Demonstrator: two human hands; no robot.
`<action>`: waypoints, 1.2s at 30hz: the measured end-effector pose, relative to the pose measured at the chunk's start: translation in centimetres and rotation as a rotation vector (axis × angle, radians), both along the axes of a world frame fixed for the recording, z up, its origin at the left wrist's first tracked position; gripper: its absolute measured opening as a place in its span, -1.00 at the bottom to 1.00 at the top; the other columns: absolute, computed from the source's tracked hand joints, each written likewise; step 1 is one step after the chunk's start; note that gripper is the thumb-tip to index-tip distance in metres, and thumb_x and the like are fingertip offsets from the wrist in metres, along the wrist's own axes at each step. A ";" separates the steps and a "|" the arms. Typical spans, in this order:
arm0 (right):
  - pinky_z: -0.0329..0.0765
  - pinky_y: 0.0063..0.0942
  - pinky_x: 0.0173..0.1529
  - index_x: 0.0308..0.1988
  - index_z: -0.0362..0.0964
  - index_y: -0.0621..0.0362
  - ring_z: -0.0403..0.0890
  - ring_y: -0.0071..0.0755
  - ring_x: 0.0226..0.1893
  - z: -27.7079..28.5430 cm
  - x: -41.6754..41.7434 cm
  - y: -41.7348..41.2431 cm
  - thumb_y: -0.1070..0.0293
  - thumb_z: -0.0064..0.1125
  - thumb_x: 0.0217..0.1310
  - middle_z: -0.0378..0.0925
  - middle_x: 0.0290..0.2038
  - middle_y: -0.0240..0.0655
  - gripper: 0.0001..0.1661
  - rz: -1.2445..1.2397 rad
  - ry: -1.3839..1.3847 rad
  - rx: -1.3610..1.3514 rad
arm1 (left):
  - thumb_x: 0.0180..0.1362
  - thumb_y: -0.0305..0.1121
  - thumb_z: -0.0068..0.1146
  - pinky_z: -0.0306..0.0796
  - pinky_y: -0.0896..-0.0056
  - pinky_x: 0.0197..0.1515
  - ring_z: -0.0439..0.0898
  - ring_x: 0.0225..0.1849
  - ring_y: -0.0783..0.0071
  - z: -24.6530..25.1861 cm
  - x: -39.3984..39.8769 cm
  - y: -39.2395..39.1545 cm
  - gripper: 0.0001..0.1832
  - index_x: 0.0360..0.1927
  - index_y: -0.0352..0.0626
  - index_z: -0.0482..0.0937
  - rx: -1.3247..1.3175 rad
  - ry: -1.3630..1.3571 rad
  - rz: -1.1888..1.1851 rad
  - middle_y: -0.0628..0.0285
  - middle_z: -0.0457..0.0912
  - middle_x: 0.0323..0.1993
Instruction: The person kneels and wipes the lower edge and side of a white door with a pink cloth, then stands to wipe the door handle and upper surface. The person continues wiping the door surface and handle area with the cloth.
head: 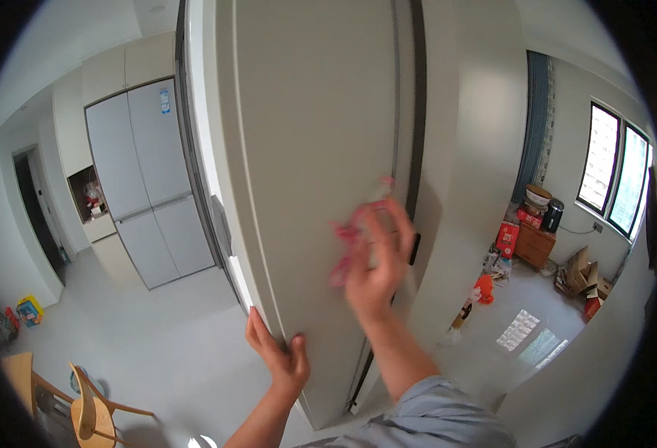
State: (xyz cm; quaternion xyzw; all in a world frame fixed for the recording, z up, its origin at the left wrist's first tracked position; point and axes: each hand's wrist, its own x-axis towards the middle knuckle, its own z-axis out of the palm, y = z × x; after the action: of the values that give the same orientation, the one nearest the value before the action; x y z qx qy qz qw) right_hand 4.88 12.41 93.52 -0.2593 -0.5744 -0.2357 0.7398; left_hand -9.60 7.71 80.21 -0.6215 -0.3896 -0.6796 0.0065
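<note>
A tall beige panel [311, 140], which looks like a door or cabinet side, stands upright before me. My left hand [279, 354] grips its left edge low down, with the thumb on the front face and the fingers round the edge. My right hand [377, 263] holds a pink and white cloth [346, 238] against the panel's face, near its right side. The hand and cloth are blurred, and part of the cloth is hidden by the fingers. A dark strip [418, 112] runs along the panel's right side, with a small black handle-like part [415, 249] beside my right hand.
At left stand a grey refrigerator [154, 185], a wooden chair [90, 414] and a wooden table [19, 381]. Through the opening at right are a wooden cabinet [534, 245], cardboard boxes [580, 271], an orange bag [484, 289] and a window [614, 162].
</note>
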 end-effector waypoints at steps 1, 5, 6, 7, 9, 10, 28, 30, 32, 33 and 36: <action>0.47 -0.24 -0.14 -0.10 0.50 0.18 0.49 -0.15 -0.12 0.8 -1.7 -1.0 0.56 0.19 -0.01 0.42 -0.02 -0.17 -0.63 0.102 -0.099 0.040 | 0.17 -0.32 0.02 -0.05 0.10 0.30 0.10 0.27 0.03 -0.4 0.5 0.4 -0.21 0.36 -0.42 -0.10 -0.009 -0.030 -0.027 -0.12 0.09 0.24; 0.47 -0.24 -0.15 -0.10 0.50 0.18 0.47 -0.16 -0.07 1.5 -4.4 -1.9 0.52 0.24 -0.03 0.41 -0.02 -0.17 -0.62 0.126 -0.352 0.242 | 0.19 -0.23 0.04 -0.02 0.17 0.30 0.12 0.28 0.13 -0.4 1.2 0.6 -0.19 0.37 -0.38 -0.08 -0.023 0.002 -0.056 -0.05 0.13 0.22; 0.46 -0.23 -0.15 -0.10 0.50 0.17 0.48 -0.15 -0.08 1.4 -4.7 -1.4 0.51 0.25 -0.03 0.42 -0.02 -0.18 -0.61 0.131 -0.352 0.286 | 0.20 -0.21 0.03 -0.02 0.14 0.29 0.13 0.27 0.11 -0.1 0.7 0.3 -0.20 0.37 -0.39 -0.07 -0.028 -0.003 -0.048 -0.06 0.12 0.23; 0.45 -0.22 -0.12 -0.08 0.50 0.16 0.47 -0.14 -0.06 1.5 -3.7 -1.1 0.50 0.25 -0.03 0.42 -0.02 -0.19 -0.60 0.119 -0.325 0.236 | 0.21 -0.19 0.03 -0.03 0.12 0.28 0.13 0.25 0.08 0.1 0.7 0.1 -0.21 0.36 -0.41 -0.05 -0.030 -0.017 -0.064 -0.08 0.12 0.24; 0.44 -0.22 -0.08 -0.07 0.50 0.14 0.45 -0.12 -0.05 1.0 -0.6 0.3 0.50 0.25 -0.03 0.42 -0.02 -0.20 -0.58 0.062 -0.217 0.153 | 0.21 -0.17 0.02 -0.01 0.10 0.26 0.15 0.23 0.07 0.1 0.1 -0.2 -0.22 0.35 -0.42 -0.02 -0.029 -0.021 -0.037 -0.11 0.13 0.24; 0.45 -0.23 -0.08 -0.06 0.50 0.12 0.45 -0.11 -0.05 0.7 0.7 0.9 0.50 0.25 -0.04 0.42 -0.02 -0.21 -0.57 0.001 -0.150 0.120 | 0.21 -0.17 0.03 0.00 0.12 0.24 0.16 0.22 0.07 0.0 0.0 -0.3 -0.22 0.35 -0.42 -0.01 -0.018 -0.026 -0.010 -0.11 0.15 0.24; 0.28 -0.19 0.13 -0.07 0.50 0.11 0.24 -0.11 0.14 -7.6 2.0 0.9 0.50 0.18 0.04 0.31 0.04 -0.22 -0.63 -0.147 0.153 -0.096 | 0.30 -0.18 -0.07 0.04 0.24 0.29 0.13 0.30 0.20 -0.4 0.6 -0.4 -0.31 0.37 -0.37 0.01 -0.057 -0.075 -0.082 0.02 0.13 0.30; 0.32 -0.20 0.09 -0.03 0.49 0.07 0.29 -0.15 0.13 -8.0 0.3 -0.1 0.47 0.15 0.10 0.30 0.08 -0.24 -0.64 -0.070 0.184 -0.118 | 0.31 -0.22 -0.09 0.04 0.26 0.29 0.13 0.30 0.21 -0.4 1.0 -0.1 -0.34 0.36 -0.37 0.02 -0.043 -0.070 -0.087 0.02 0.13 0.30; 0.39 -0.19 0.01 0.00 0.47 0.00 0.39 -0.21 0.05 -9.6 -1.9 -1.2 0.39 0.16 0.13 0.33 0.08 -0.31 -0.62 0.280 -0.124 -0.133 | 0.31 -0.26 -0.11 0.05 0.26 0.28 0.14 0.30 0.23 -0.7 0.8 0.3 -0.36 0.36 -0.37 0.03 -0.054 -0.096 -0.134 0.04 0.15 0.29; 0.41 -0.19 -0.01 0.00 0.47 -0.02 0.42 -0.22 0.03 -10.1 -2.6 -1.3 0.36 0.17 0.13 0.34 0.07 -0.34 -0.62 0.235 -0.174 -0.072 | 0.31 -0.27 -0.12 0.05 0.27 0.28 0.15 0.30 0.24 -1.3 0.5 0.2 -0.37 0.36 -0.37 0.03 -0.069 -0.113 -0.157 0.05 0.16 0.28; 0.47 -0.23 0.01 0.00 0.47 -0.10 0.44 -0.28 0.04 -10.9 -2.5 -1.4 0.24 0.20 0.13 0.37 0.04 -0.47 -0.62 0.129 -0.305 0.056 | 0.33 -0.26 -0.13 0.14 0.34 0.21 0.20 0.24 0.32 -2.0 -0.1 0.7 -0.37 0.37 -0.35 0.03 -0.075 -0.171 -0.243 0.10 0.19 0.25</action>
State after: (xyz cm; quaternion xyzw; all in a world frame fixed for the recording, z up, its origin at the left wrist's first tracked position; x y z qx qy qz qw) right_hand 2.42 10.99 82.57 -0.1620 -0.6887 -0.2402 0.6646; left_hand -9.71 8.38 78.22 -0.6037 -0.3358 -0.7108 -0.1322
